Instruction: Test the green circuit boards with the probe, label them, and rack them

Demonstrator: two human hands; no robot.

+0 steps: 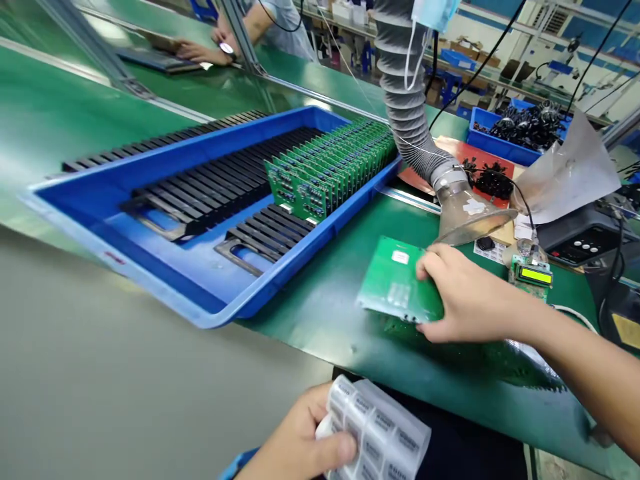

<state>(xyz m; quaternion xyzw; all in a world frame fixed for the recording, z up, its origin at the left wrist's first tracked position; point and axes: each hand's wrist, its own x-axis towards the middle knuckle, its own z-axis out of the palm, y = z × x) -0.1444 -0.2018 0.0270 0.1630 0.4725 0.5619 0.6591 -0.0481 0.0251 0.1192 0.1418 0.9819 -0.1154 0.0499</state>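
My right hand [460, 293] grips a green circuit board [395, 277] by its right side, thumb at the lower edge and fingers at the upper one. The board is tilted over the green tabletop and bears a small white label. Below the table edge, my left hand [310, 440] is closed on a sheet of printed labels [375, 427], which curls over at the top. To the left stands a long blue tray [270, 280], where several green circuit boards [330, 173] are upright in a row in black slotted racks [200, 193].
A grey exhaust hose [405, 87] with a clear hood [473, 217] hangs just beyond my right hand. A small display [535, 275] and a black soldering station [585, 233] stand at the right. Behind is a blue bin [480, 137] of black parts. Another person's hands [200, 52] are across the bench.
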